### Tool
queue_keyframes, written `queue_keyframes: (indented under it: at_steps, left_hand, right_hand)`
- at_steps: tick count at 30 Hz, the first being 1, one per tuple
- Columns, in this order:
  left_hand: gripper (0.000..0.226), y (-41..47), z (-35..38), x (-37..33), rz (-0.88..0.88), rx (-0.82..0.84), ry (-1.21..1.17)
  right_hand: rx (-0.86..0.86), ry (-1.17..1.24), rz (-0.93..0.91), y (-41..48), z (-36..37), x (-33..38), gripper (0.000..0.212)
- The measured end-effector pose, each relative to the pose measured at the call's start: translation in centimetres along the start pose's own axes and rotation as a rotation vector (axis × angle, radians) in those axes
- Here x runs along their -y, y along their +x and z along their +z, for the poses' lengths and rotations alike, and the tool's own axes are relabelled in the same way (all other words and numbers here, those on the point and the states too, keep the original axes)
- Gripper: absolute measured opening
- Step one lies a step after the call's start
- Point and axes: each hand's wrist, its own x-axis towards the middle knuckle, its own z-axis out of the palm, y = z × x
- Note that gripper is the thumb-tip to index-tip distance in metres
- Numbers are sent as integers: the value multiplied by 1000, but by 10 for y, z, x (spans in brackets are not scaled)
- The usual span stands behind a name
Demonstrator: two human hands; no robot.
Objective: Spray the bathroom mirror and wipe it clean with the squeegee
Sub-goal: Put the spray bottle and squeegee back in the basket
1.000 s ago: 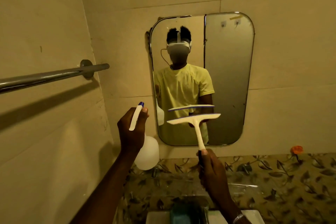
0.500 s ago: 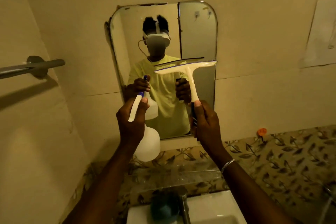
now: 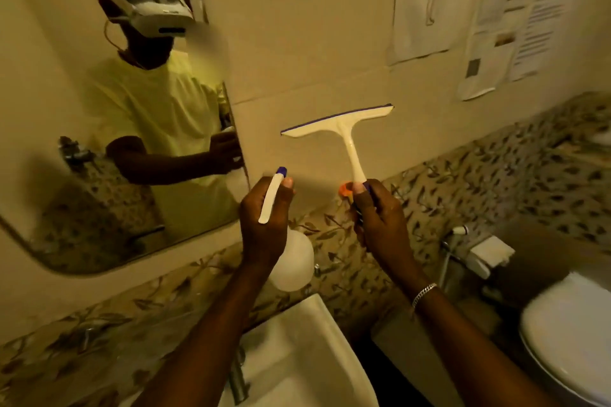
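We hold a tool in each hand, in front of the bathroom wall. Our left hand (image 3: 264,225) has a tight grip on the round white plastic spray bottle (image 3: 291,263). The fingers are wrapped around its neck, and its long white trigger with the blue tip (image 3: 271,195) sticks up over our knuckles. Our right hand (image 3: 375,218) has a tight grip on the cream plastic squeegee with the thin blue rubber edge (image 3: 340,122). We hold it by the dark end of its handle, and the wide blade points up.

The rounded wall mirror (image 3: 99,109) is off to the left. The squeegee is not on the glass. It sits in front of the plain cream wall tiles (image 3: 314,43), well apart from the mirror. The bottle hangs just above the white sink (image 3: 297,357).

We think the wiping is not going on right now, and we cannot tell if the glass is wet.

What could go wrong? The spray tip is near the mirror's right edge, not its middle. If we squeeze now, the mist could hit the tiles or the paper sheets stuck on the wall (image 3: 515,26). The blade could scrape the wall. Wet fingers could let the bottle drop into the sink.
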Motion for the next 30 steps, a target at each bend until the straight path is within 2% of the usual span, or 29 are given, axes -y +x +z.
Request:
queue_keyframes:
  at_steps: [2,5,9,15,18,22,25,30]
  left_hand:
    - [46,-18,46,5,-51,82,-33]
    - [45,-49,106,15,-129,191,-86]
    - [54,-103,180,36,-273,334,-166]
    - [75,-178,261,76,-426,563,-136]
    - [80,-219,294,101,-444,653,2]
    - [93,-270,328,132,-557,799,214]
    - [96,-308,350,156,-679,777,111]
    - [94,-381,375,207,-737,690,66]
  right_hand:
    - [-38,-77,23,-2,-36,-26,34]
    - [-65,-153,88,-9,-86,-69,13]
    - [-87,-202,249,-25,-150,-132,34]
    - [-65,-313,442,-50,-222,-215,32]
    - [-54,-382,482,-64,-248,-260,29]
    - [16,-448,580,-87,-269,-324,40]
    - [110,-505,639,-106,-281,-375,47]
    - [305,-609,686,-144,-287,-453,49]
